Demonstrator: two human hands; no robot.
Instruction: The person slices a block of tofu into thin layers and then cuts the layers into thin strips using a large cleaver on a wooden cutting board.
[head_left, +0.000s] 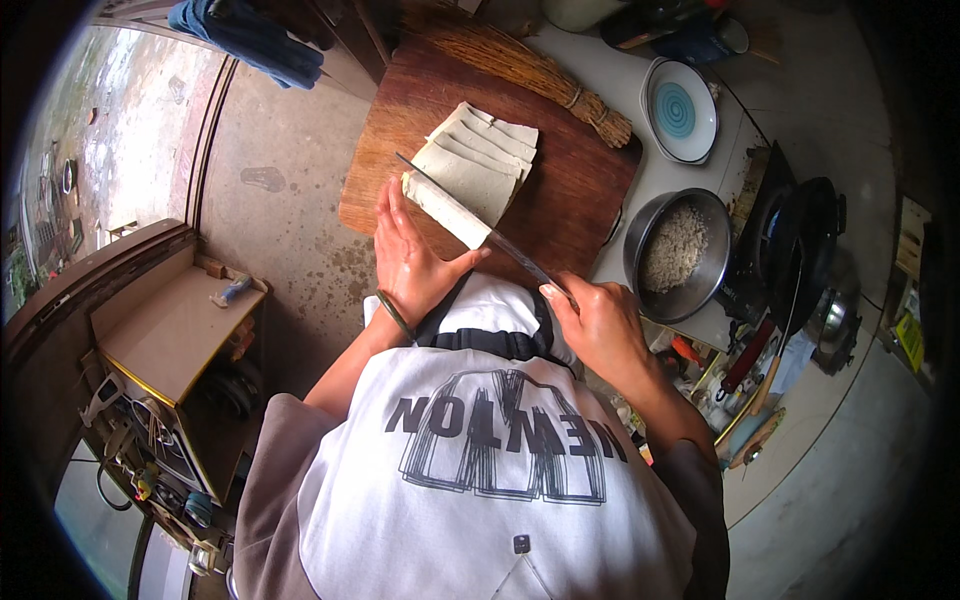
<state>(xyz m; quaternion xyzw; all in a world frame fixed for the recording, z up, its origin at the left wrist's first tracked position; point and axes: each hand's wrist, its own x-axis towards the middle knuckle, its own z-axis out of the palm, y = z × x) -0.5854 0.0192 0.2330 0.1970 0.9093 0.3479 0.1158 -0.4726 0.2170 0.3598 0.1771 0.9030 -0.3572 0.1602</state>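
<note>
On a reddish wooden cutting board lies a pale block that looks like tofu, its far part in overlapping slices. My right hand grips the handle of a knife, whose blade runs up and left along the block's near end. A pale strip lies along the blade on the side nearest me. Against the left end of this strip rest the fingertips of my left hand, with the thumb spread towards the blade near its right end. A bangle is on my left wrist.
A straw brush lies across the board's far edge. To the right are a stacked plate with a blue centre, a metal bowl of crumbly pale food and a black wok on a stove. A small cabinet stands at left.
</note>
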